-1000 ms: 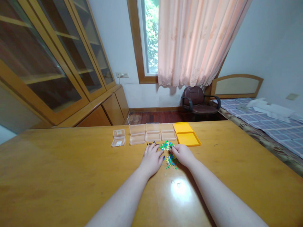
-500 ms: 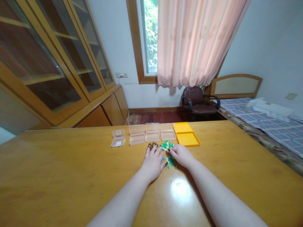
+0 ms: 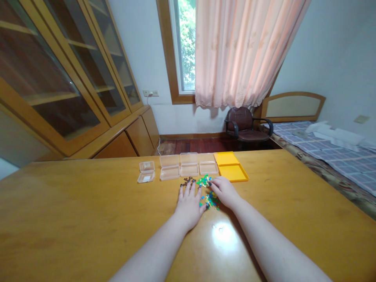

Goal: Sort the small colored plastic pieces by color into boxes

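My left hand (image 3: 189,205) lies with its fingers spread on the table, the fingertips at a small pile of dark brown pieces (image 3: 187,180) and the thumb beside a mixed pile of green, blue and yellow pieces (image 3: 212,199). At the right edge of another pile, of green, blue and pale pieces (image 3: 203,180), my right hand (image 3: 223,191) has its fingers drawn together. Whatever is between those fingertips is too small to make out. The mixed pile lies nearer to me, between the two hands.
Behind the piles stand open clear boxes (image 3: 169,172), a smaller clear box (image 3: 146,177) at their left and an open yellow box (image 3: 234,172) at their right. They rest on the wooden table (image 3: 88,211). Beyond it are a chair (image 3: 245,125) and a bed (image 3: 329,145).
My left hand's fingers have spread and straightened, and the hand has shifted slightly left. My right hand has moved slightly forward toward the green, blue and pale pile.
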Motion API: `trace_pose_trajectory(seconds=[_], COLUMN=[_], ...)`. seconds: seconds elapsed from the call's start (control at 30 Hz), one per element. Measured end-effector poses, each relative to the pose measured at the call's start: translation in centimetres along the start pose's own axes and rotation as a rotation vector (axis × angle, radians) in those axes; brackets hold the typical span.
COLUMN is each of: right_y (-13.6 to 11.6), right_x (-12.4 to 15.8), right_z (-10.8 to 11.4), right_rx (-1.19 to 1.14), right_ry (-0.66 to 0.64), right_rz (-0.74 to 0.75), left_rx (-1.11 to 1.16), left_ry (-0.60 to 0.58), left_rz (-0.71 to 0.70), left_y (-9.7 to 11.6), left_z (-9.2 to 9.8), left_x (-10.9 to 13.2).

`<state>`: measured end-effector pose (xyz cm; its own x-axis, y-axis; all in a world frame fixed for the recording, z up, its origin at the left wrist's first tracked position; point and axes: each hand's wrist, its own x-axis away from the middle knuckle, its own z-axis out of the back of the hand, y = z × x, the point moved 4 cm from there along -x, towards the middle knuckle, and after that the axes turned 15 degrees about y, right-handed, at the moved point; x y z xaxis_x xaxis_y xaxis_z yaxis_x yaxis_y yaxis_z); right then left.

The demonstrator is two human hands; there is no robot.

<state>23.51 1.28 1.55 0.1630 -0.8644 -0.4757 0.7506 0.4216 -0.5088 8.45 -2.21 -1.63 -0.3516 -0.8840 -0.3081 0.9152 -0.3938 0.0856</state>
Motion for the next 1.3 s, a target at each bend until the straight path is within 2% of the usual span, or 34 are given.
trace_pose_trajectory(seconds=[0.17, 0.23, 0.47, 0.63, 0.77, 0.93, 1.1, 1.23, 1.3], right_y=[0.1, 0.3, 0.0, 0.0, 1.1, 2.9, 3.2, 3.2, 3.2], right_x=[0.1, 0.1, 0.3, 0.5, 0.2, 0.2, 0.2, 0.2, 0.2], right_z=[0.0, 0.1, 0.0, -0.6, 0.1, 1.4, 1.9, 1.8, 1.6], right_rx=[-0.068, -0.071, -0.059, -0.075, -0.069, -0.02, -0.001, 0.043, 0.066], right_ry=[0.036, 0.057, 0.082, 0.047, 0.118, 0.164, 0.18, 0.121, 0.083], right_rz=[-0.016, -0.042, -0.027, -0.043, -0.172, -0.365, -0.411, -0.437, -0.427], left_rx=[-0.104, -0.095, 0.028, 0.113, 0.125, 0.179, 0.212, 0.231, 0.245], left_ry=[-0.013, -0.003, 0.011, 0.009, 0.107, 0.133, 0.138, 0.124, 0.083], left_rz=[0.14, 0.155, 0.086, 0.017, 0.043, 0.059, 0.061, 0.021, -0.045], left_y=[-0.5, -0.8, -1.6, -0.7, -0.3, -0.4, -0.6, -0.4, 0.1], left_z=[-0.2, 0.0, 0.0, 0.3, 1.5, 2.2, 2.3, 2.4, 2.3], left_x=[-0.2, -0.5, -1.6, -1.4, -1.2, -1.3, -1.5, -1.4, -1.2])
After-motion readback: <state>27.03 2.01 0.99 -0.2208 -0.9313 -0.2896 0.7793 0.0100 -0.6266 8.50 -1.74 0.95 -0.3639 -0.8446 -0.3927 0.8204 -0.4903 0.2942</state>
